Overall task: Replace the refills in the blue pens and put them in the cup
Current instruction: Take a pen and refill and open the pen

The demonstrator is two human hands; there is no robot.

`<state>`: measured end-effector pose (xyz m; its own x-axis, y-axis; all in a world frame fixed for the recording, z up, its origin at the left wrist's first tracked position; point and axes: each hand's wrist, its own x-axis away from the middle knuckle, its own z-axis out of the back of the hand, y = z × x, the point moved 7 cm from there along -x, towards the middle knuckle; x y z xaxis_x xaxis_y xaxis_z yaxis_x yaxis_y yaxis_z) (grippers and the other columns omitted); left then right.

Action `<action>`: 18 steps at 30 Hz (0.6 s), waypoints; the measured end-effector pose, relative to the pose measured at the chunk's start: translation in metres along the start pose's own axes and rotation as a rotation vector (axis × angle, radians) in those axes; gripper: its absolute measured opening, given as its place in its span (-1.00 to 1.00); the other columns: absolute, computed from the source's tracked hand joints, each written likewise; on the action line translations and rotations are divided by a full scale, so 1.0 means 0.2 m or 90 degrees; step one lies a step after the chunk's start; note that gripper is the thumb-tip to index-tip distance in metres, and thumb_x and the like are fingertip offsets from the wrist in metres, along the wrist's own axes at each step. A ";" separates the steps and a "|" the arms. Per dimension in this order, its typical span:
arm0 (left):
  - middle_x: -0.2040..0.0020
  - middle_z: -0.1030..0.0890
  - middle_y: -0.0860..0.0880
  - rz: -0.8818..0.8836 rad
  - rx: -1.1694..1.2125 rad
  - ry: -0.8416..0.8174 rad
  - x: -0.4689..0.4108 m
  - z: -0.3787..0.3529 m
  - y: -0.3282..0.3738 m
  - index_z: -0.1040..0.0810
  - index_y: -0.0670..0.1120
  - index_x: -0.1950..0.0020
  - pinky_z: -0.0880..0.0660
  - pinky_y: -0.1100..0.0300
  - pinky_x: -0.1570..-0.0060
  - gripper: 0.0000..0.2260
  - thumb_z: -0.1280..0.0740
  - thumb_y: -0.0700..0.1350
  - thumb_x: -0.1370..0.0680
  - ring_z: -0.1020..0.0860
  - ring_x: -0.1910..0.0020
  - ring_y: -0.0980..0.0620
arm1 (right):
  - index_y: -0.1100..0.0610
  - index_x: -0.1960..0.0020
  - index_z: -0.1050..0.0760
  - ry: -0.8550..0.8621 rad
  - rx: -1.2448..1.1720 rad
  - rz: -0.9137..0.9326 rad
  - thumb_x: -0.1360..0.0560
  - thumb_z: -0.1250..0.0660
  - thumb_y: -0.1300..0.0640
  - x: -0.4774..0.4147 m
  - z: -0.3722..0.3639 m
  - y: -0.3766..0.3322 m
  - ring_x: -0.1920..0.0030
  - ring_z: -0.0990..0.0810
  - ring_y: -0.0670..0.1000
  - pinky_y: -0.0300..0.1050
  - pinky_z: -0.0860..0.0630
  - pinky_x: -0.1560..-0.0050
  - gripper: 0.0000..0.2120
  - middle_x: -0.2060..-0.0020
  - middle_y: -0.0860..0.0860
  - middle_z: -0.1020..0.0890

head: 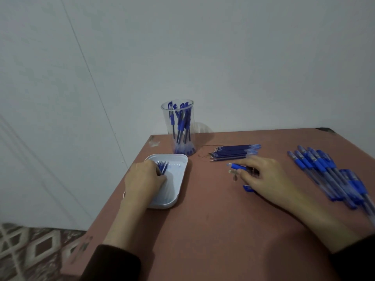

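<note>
Evidently mid-swap: left hand (144, 179) curled round spent refills (163, 166) in white tray (177, 180); right hand (267, 177) pinched dismantled pen barrel (235, 165) on table (203, 230). Fresh refills (235, 152) lay near cup (180, 122). Next: seat one, refit tip.

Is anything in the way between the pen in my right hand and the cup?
Only the row of loose refills, lying flat on the table between the right hand with its pen and the cup. Nothing upright stands there.
</note>
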<state>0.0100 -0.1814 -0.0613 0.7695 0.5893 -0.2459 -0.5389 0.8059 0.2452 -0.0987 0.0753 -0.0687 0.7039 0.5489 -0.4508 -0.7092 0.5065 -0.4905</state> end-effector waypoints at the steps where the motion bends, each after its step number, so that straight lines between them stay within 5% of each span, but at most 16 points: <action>1: 0.20 -0.65 -0.07 -0.002 -0.008 0.001 0.00 0.00 0.00 -0.67 -0.08 0.20 -0.49 0.13 0.21 -0.88 -0.34 -0.10 -0.42 -0.56 0.12 -0.12 | -0.04 0.04 -0.64 0.001 -0.001 0.003 -0.48 -0.34 0.15 0.00 0.00 0.00 0.25 -0.52 -0.12 -0.13 -0.44 0.22 -0.85 0.27 -0.07 -0.60; 7: 0.39 -0.47 -0.09 0.018 0.022 0.020 -0.01 0.03 0.04 -0.45 -0.13 0.38 -0.36 0.17 0.34 -0.84 -0.28 -0.17 -0.41 -0.45 0.31 -0.15 | -0.06 0.02 -0.63 -0.001 0.000 0.003 -0.48 -0.35 0.12 0.00 0.00 0.00 0.22 -0.54 -0.11 -0.09 -0.48 0.18 -0.86 0.25 -0.07 -0.62; 10: 0.37 -0.61 -0.03 0.010 0.352 0.038 -0.01 0.09 0.11 -0.53 -0.14 0.26 -0.44 0.22 0.34 -0.86 -0.32 -0.18 -0.50 -0.51 0.40 0.00 | -0.04 -0.01 -0.63 0.012 -0.008 0.007 -0.48 -0.34 0.13 0.00 0.01 -0.01 0.21 -0.55 -0.11 -0.09 -0.49 0.17 -0.84 0.23 -0.08 -0.63; 13: 0.32 -0.64 -0.09 0.028 0.765 -0.068 0.02 0.06 0.27 -0.52 -0.23 -0.04 -0.55 0.26 0.38 -0.91 -0.30 -0.29 -0.55 -0.58 0.44 0.11 | -0.01 -0.06 -0.62 0.030 -0.012 0.003 -0.48 -0.35 0.14 0.00 0.02 0.00 0.22 -0.54 -0.12 -0.11 -0.47 0.17 -0.82 0.23 -0.09 -0.62; 18: 0.24 -0.64 -0.09 0.104 1.118 -0.164 0.01 -0.11 0.52 -0.45 -0.26 -0.15 -0.62 0.22 0.21 -0.81 -0.21 -0.39 -0.56 -0.65 0.33 0.09 | -0.01 -0.10 -0.59 0.062 0.005 -0.026 -0.50 -0.33 0.12 -0.01 0.06 0.02 0.27 -0.47 -0.22 -0.26 -0.34 0.24 -0.81 0.30 -0.20 -0.53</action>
<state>-0.0518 -0.0953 -0.0578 0.8728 0.4876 -0.0227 0.2226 -0.3562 0.9075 -0.1028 0.0845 -0.0606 0.7331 0.4600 -0.5010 -0.6793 0.5332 -0.5043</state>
